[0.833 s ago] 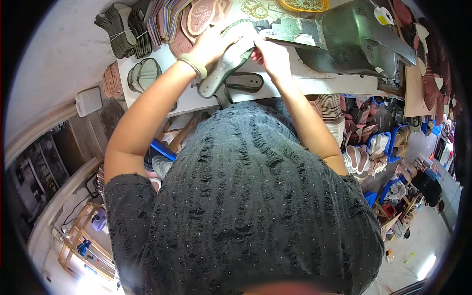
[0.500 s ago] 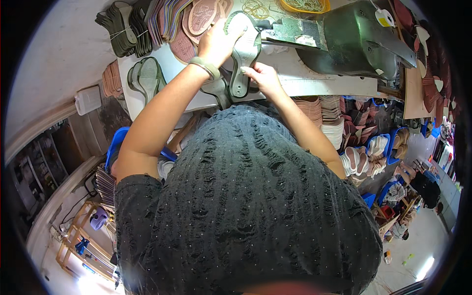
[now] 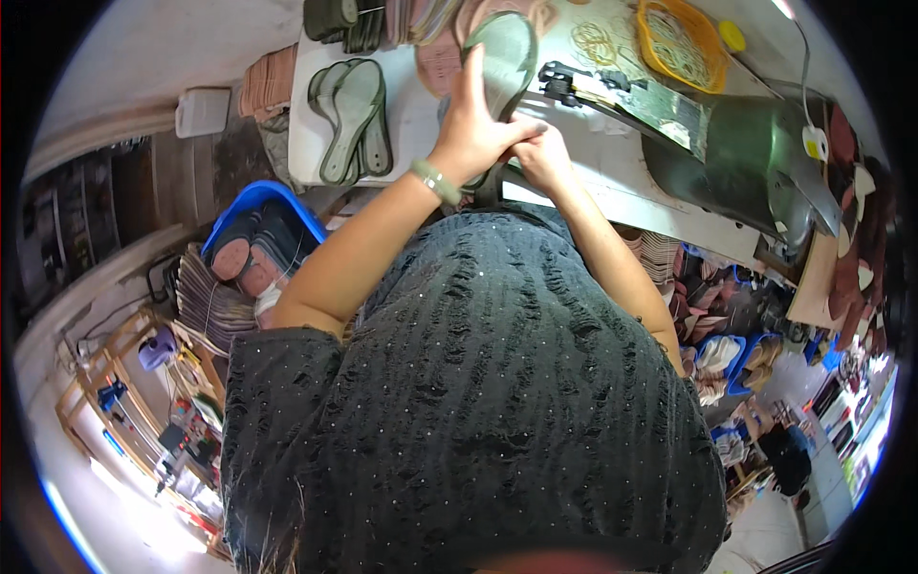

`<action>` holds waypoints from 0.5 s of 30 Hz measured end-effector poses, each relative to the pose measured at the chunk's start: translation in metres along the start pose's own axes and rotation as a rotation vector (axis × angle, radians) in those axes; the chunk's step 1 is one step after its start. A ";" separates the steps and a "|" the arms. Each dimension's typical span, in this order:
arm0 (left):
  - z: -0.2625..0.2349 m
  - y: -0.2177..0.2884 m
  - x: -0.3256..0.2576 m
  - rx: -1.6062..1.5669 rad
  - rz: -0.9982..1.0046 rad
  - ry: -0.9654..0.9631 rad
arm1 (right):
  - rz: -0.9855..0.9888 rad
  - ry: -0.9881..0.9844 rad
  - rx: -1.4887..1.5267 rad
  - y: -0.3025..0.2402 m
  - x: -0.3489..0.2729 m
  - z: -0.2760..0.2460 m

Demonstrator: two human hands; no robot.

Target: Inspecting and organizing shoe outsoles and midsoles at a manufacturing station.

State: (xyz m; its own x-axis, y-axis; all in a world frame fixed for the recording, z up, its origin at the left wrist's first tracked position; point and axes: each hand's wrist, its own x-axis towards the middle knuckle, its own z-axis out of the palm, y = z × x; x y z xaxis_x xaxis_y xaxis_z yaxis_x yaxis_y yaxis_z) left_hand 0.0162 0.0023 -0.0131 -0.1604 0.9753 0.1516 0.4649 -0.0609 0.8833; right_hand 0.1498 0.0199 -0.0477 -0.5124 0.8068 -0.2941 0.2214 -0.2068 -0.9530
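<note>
A cluttered white workbench fills twelve o'clock, beside a sewing machine at two. The left hand grips a grey-green insole upright, apparently for trimming; the right hand pinches its lower end, the hands touching.

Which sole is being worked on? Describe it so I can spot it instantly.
Start at the white worktable, just left of the dark sewing machine. The grey-green sole stands there raised, pinched by the left hand and right hand; the other soles lie flat.

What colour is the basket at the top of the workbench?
Orange-yellow basket, seen in the head view.
</note>
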 end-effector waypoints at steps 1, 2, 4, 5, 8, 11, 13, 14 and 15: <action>-0.012 -0.017 -0.009 -0.005 0.016 0.066 | -0.044 -0.124 -0.291 0.000 0.002 0.005; -0.029 -0.022 -0.014 -0.023 -0.039 0.066 | -0.142 -0.162 -0.214 -0.003 -0.002 0.015; -0.066 -0.034 -0.015 0.041 -0.166 0.185 | -0.137 -0.205 -0.121 -0.002 -0.013 0.021; -0.086 -0.052 -0.013 0.118 -0.116 0.238 | 0.106 -0.265 -0.043 0.006 -0.018 0.016; -0.130 -0.105 -0.009 0.790 -0.132 0.140 | 0.377 -0.268 -0.144 0.046 -0.038 0.003; -0.131 -0.110 -0.019 1.057 0.103 0.189 | 0.402 -0.343 -0.197 0.064 -0.053 -0.001; -0.103 -0.101 -0.042 0.675 -0.140 0.029 | 0.396 -0.318 -0.127 0.081 -0.058 0.005; -0.085 -0.100 -0.052 0.297 -0.369 -0.117 | 0.199 -0.245 -0.284 0.089 -0.055 0.010; -0.062 -0.117 -0.069 0.058 -0.497 -0.069 | -0.009 -0.183 -0.439 0.091 -0.049 0.015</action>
State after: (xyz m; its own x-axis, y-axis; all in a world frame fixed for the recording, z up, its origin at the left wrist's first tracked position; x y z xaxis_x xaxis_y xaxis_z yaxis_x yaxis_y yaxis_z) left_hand -0.0813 -0.0710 -0.0996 -0.3180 0.8951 -0.3127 0.3950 0.4249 0.8145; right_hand 0.1830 -0.0467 -0.1212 -0.6445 0.6888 -0.3318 0.5260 0.0846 -0.8463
